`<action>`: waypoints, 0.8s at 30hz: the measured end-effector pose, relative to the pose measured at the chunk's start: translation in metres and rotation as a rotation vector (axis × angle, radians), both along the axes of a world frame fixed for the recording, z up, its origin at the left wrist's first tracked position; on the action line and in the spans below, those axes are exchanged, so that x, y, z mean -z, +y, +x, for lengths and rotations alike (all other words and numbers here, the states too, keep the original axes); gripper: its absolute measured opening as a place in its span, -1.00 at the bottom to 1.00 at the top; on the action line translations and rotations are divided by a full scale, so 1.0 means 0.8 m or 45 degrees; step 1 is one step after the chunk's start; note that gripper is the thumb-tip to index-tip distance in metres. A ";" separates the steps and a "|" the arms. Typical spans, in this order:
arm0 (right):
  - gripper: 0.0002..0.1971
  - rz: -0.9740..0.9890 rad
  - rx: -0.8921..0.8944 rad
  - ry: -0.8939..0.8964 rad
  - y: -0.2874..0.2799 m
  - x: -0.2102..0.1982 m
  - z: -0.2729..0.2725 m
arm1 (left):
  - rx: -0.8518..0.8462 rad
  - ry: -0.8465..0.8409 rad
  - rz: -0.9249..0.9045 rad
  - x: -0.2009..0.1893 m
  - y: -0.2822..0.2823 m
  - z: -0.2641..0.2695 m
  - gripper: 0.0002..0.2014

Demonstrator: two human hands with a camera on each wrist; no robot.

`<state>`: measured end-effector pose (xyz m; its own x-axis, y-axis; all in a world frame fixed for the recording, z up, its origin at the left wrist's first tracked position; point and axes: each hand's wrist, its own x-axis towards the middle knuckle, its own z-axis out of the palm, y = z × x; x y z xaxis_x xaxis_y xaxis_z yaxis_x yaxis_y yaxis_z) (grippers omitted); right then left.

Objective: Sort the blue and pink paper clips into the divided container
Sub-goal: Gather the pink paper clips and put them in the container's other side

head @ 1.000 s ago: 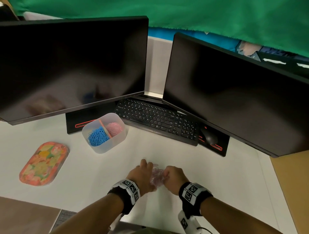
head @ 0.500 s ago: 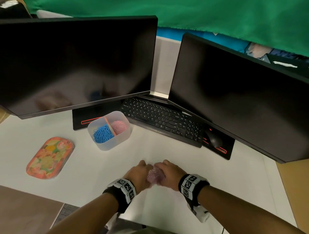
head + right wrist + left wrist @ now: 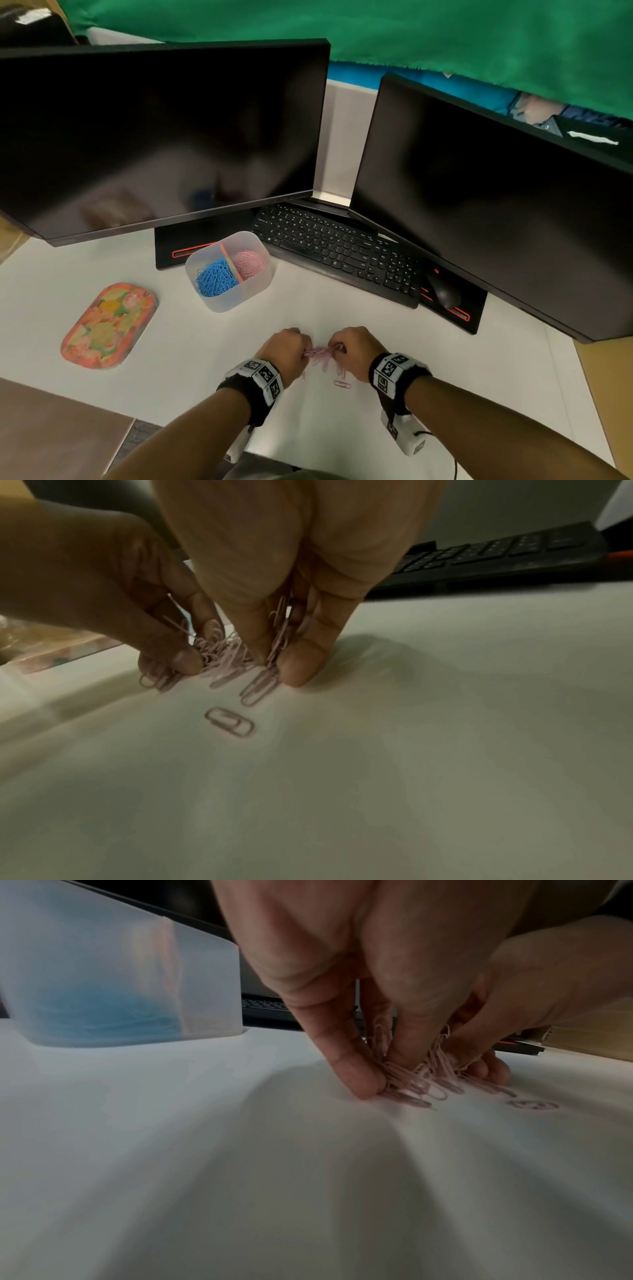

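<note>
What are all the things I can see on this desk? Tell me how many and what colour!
monitors: two, black, at the back, screens dark
keyboard: one, black, between the monitors
mouse: one, black, right of the keyboard
divided container: one, clear, left of the keyboard
blue paper clips: a heap, left compartment
pink paper clips in the container: a heap, right compartment
loose pink paper clips: a bunch, between both hands
single pink clip: one, alone on the desk
flowery tray: one, orange, far left
left hand: pinching loose pink clips
right hand: pinching them too
</note>
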<state>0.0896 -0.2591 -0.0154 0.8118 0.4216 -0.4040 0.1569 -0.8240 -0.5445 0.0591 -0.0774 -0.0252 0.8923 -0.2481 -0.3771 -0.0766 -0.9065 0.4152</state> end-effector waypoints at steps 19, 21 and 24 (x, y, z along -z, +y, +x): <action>-0.87 0.231 0.326 0.164 -0.007 -0.019 0.015 | -0.271 -0.149 -0.305 -0.083 0.043 0.029 -0.84; -0.87 0.246 0.322 0.162 -0.002 -0.024 0.020 | -0.342 -0.186 -0.300 -0.098 0.059 0.043 -0.86; -0.90 0.267 0.297 0.128 0.012 -0.037 0.027 | -0.474 -0.239 -0.167 -0.118 0.085 0.073 -0.87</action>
